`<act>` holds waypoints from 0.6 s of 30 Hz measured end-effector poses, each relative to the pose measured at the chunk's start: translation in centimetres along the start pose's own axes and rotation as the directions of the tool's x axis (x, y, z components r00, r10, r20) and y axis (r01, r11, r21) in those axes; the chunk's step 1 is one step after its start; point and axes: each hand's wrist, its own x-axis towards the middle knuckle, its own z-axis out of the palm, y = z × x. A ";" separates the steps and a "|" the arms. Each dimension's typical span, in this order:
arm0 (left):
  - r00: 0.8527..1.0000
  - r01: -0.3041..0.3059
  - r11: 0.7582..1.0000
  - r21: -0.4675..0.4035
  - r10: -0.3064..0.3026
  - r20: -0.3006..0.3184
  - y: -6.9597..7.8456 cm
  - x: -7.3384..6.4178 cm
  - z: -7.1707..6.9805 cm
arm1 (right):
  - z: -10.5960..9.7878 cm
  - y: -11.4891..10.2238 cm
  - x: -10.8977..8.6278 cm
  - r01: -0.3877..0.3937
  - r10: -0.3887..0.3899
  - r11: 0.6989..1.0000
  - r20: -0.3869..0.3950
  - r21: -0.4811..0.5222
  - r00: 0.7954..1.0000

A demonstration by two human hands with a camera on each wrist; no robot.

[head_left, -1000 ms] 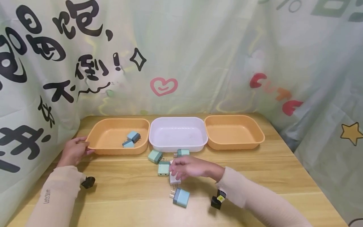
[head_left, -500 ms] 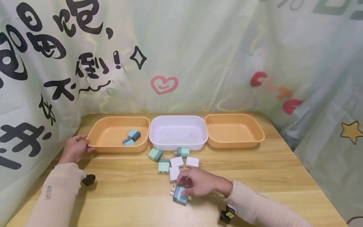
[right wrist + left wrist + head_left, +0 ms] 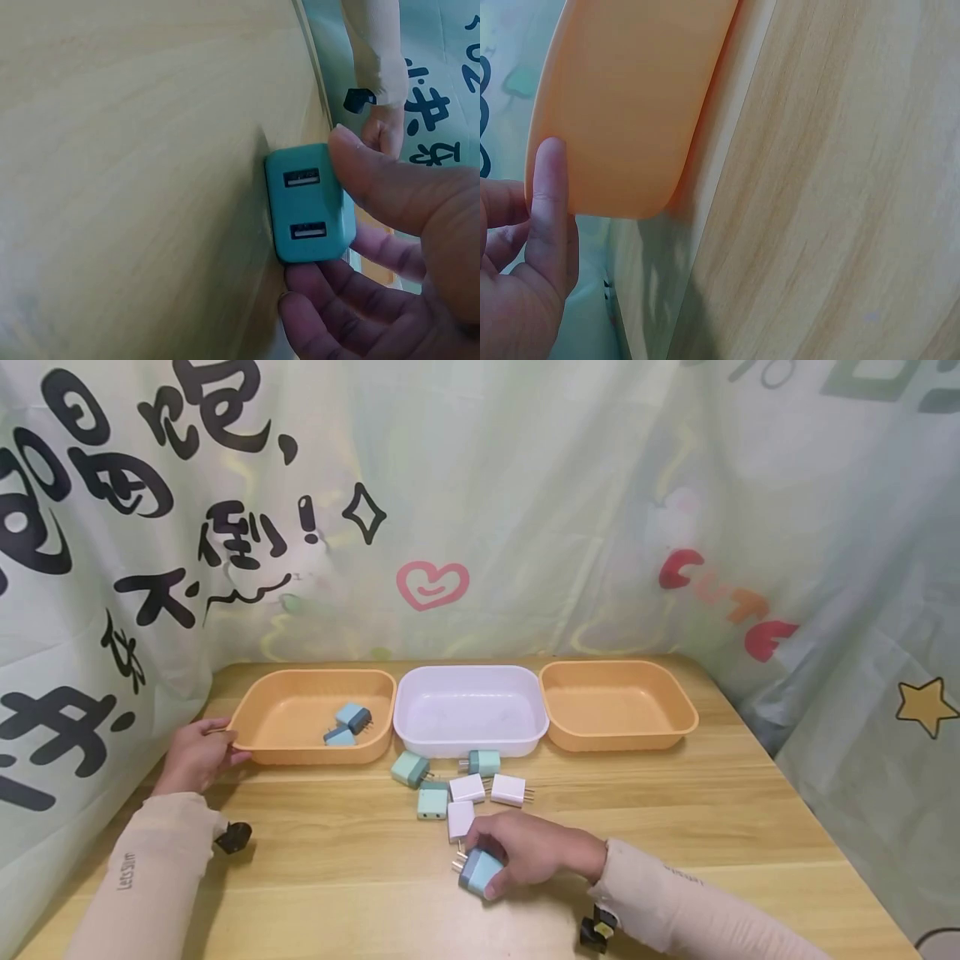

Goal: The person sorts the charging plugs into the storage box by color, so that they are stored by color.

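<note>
My right hand (image 3: 528,852) pinches a blue USB charger (image 3: 480,870) between thumb and fingers, low over the front middle of the table. Its metal prongs point left in the head view. Two USB ports show on the charger's face (image 3: 304,204) in the right wrist view. With my left hand (image 3: 198,753) I hold the left end of an orange tray (image 3: 300,755). One digit lies along the tray's wall (image 3: 622,112) in the left wrist view, the others behind its edge. Two blue chargers (image 3: 352,718) lie inside that tray.
Beside it stand a white tray (image 3: 472,748) and a second orange tray (image 3: 622,742). In front of the white tray lie green chargers (image 3: 410,769) and white chargers (image 3: 509,790), close together. A printed curtain (image 3: 525,510) hangs behind the wooden table (image 3: 315,860).
My right hand has come from over the white chargers toward the front, down to the blue charger, and now grips it, slightly turned. My left hand stays at the orange tray.
</note>
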 end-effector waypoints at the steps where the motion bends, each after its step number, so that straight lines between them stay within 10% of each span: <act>1: 1.000 -0.001 1.000 -0.003 0.001 -0.002 0.0 0.0 0.0 | -0.1 0.0 0.0 -0.008 0.008 1.000 -0.001 -0.005 1.000; 18: 0.999 -0.035 0.999 -0.025 0.036 0.006 -0.1 0.1 0.0 | -0.3 0.6 0.6 -0.048 0.048 0.994 -0.004 0.101 0.999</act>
